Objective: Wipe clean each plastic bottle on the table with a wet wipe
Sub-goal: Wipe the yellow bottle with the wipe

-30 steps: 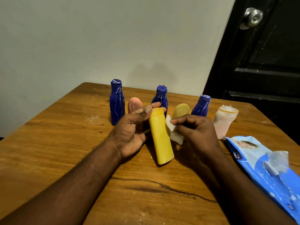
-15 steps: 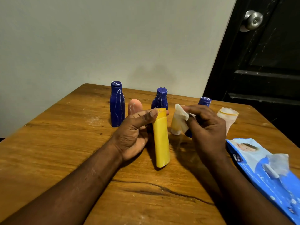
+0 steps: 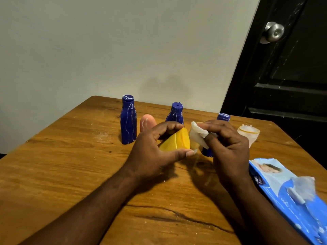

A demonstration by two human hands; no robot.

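Nearest, at four o'clock on the surface (image 3: pixel 70 174): one blue pack of wipes (image 3: pixel 286 191), flap open. At the centre, left hand (image 3: pixel 152 152) wrapped round one yellow bottle (image 3: pixel 177 141), tipped on its side in the grip, capped end seemingly toward three o'clock. Just beside it at three o'clock, right hand (image 3: pixel 228 147) pinching one folded wet wipe (image 3: pixel 197 134) between thumb and fingertips, close to that end. Probably light and hollow, stiff enough for a firm squeeze, smooth and slippery once damp; best gripped round the body, leaving cap and shoulders free. Soft and limp, the wipe; best bunched into a pad. Farther back, standing from ten to two o'clock: left blue bottle (image 3: pixel 128 121), peach bottle (image 3: pixel 147 122), middle blue bottle (image 3: pixel 175 112), right blue bottle (image 3: pixel 223 117), pale see-through bottle (image 3: pixel 248 134), plus a yellow sliver behind the wipe, seemingly a second yellow bottle (image 3: pixel 194 145). Seven bottles by that count, three of them blue.
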